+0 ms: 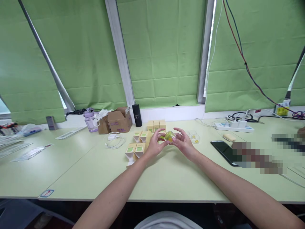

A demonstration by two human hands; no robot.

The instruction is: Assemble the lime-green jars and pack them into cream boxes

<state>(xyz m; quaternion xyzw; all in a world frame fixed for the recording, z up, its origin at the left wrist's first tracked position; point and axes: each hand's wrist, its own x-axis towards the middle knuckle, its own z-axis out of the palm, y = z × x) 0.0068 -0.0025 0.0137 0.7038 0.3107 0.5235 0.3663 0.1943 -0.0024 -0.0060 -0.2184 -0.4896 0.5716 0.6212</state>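
Note:
Both hands meet over the table around a small clear round container (169,136) with yellow-green colour in it. My left hand (156,143) grips its left side, thumb and fingers curled in. On the opposite side, my right hand (185,144) has its thumb and fingers against the container. Just behind the right hand lies a clear plastic tray (195,137) with yellow round spots in it. Left of the left hand stand several small pale-yellow boxes (130,149) with green squares, their flaps open. More pale-yellow boxes (156,124) stand behind the hands.
A brown cardboard box (120,120), a black cylinder (137,115) and a purple bottle (90,121) stand at the back left. A white charger (112,136) with its cable lies nearer. To the right are a dark tablet (224,152) and a white power strip (234,126).

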